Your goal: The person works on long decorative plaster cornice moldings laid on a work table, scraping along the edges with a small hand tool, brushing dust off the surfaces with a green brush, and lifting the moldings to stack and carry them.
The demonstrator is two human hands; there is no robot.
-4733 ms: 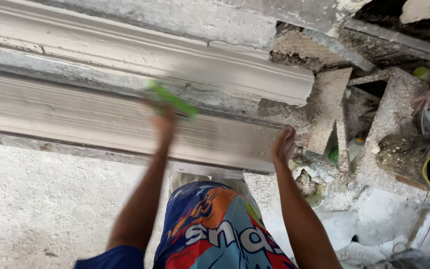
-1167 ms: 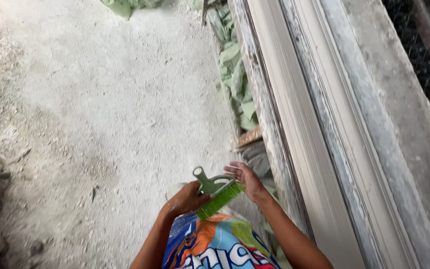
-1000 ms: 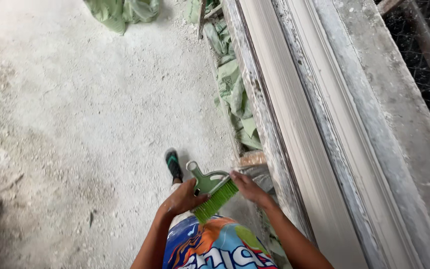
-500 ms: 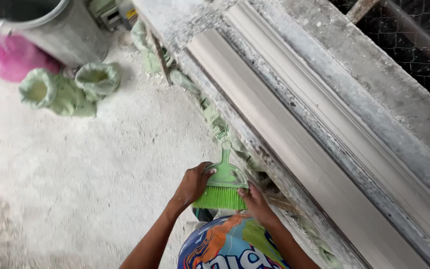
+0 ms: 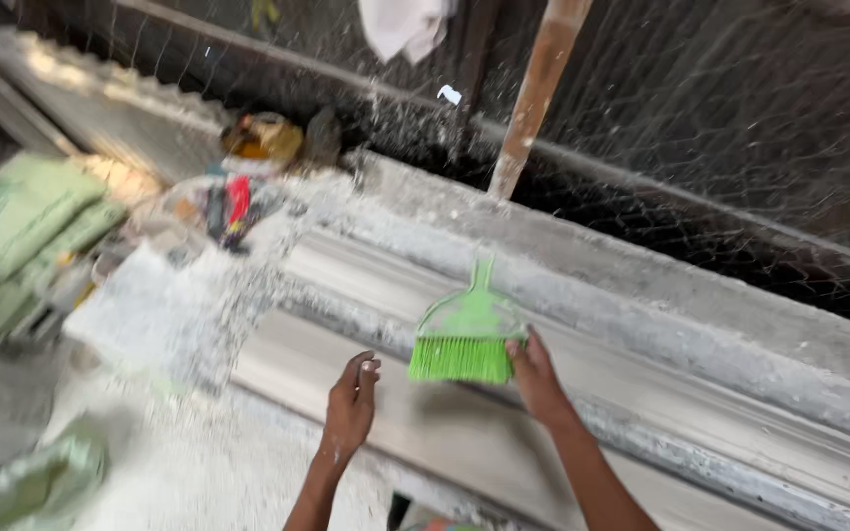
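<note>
A long grey moulded cornice casting [image 5: 582, 324] is laid along the bench, w/ wire mesh [image 5: 740, 128] behind. Green sacks [image 5: 12, 236] are stacked at far left, printing too blurred to read. A green hand brush [image 5: 464, 339] is held at its bristle edge by the right hand [image 5: 535, 374], bristles toward the person, over the casting. The left hand [image 5: 348, 411] is empty, fingers loosely curled, just beside it. Dust is prob. best cleared w/ strokes run along the grooves.

A long grey moulded plaster cornice [image 5: 641, 393] lies on a dusty bench, white dust hanging in the air above its far end. Behind it, wire mesh netting [image 5: 740, 128] stretches across a dark background, crossed by a slanted wooden pole [image 5: 533, 98]. At left, green sacks [image 5: 22, 236] sit stacked beside blurred clutter.
</note>
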